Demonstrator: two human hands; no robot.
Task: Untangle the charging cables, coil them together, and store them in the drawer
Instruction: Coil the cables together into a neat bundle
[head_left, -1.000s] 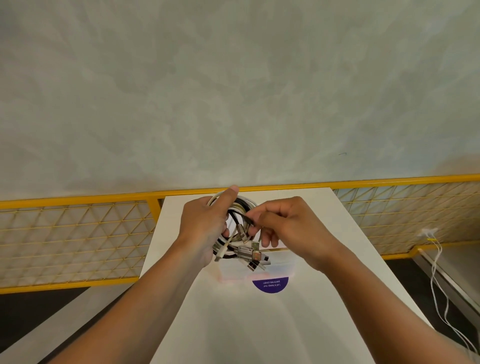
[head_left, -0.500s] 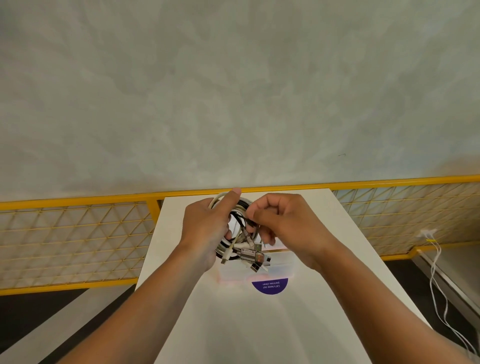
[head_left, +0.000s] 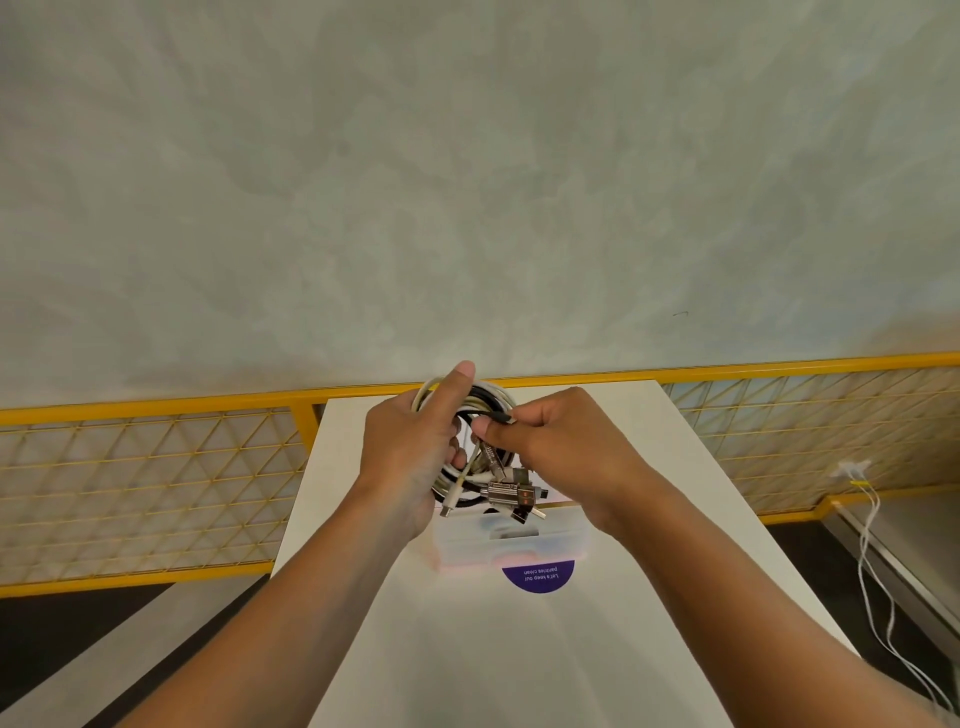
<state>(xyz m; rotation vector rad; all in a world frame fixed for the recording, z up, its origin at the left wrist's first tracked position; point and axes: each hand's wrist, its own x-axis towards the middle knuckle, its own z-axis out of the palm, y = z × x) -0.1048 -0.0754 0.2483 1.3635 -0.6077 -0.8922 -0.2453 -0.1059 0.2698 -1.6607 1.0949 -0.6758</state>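
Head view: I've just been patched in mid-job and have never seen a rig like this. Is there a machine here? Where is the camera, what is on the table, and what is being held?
No machine: these are a person's two bare arms. There is one picture, from a wide-angle camera worn on the head. It looks forward and down, so the arms enter from the bottom edge. The left hand grips a coil of cables, white and black loops, with several metal plugs dangling below it. The right hand pinches a black cable end beside the coil. Under the hands, on the white table, stands a translucent plastic box, perhaps the drawer. A purple sticker lies on its near side. A yellow mesh rail runs behind the table.
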